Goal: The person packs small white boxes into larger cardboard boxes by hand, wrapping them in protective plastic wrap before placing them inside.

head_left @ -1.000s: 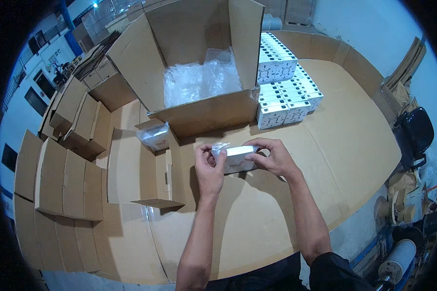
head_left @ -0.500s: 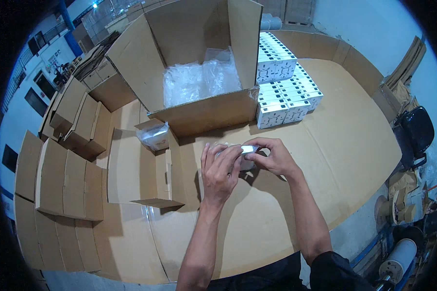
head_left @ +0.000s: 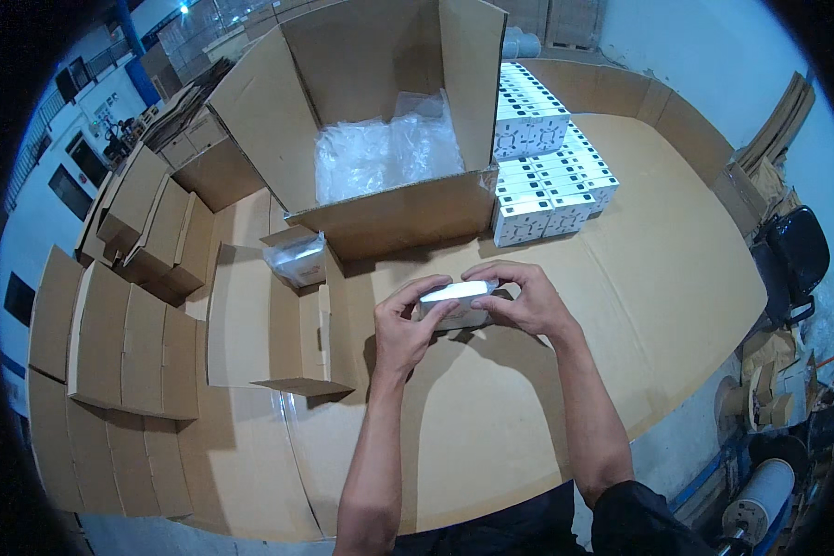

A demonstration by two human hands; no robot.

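Observation:
Between my hands is a small white box (head_left: 458,295), seemingly wrapped in clear plastic, just over the cardboard-covered table. My left hand (head_left: 404,326) grips its left end, thumb on the near side and fingers along the far edge. On the right end, my right hand (head_left: 528,301) pinches it the same way. To the left stands an open brown carton (head_left: 292,338) with a plastic-wrapped item (head_left: 298,260) in its far end. Beyond my hands, a large open carton (head_left: 398,218) holds a heap of clear plastic bags (head_left: 387,148).
Stacked white boxes (head_left: 544,208) with dark printed patterns stand right of the large carton. Brown cartons (head_left: 120,347) line the table's left side. Cardboard (head_left: 695,116) walls the far edge. A black chair (head_left: 797,250) is beyond the right edge.
My left hand has shifted from lying over the box's top to gripping its left end, uncovering more of the white face. My right hand stays at the right end.

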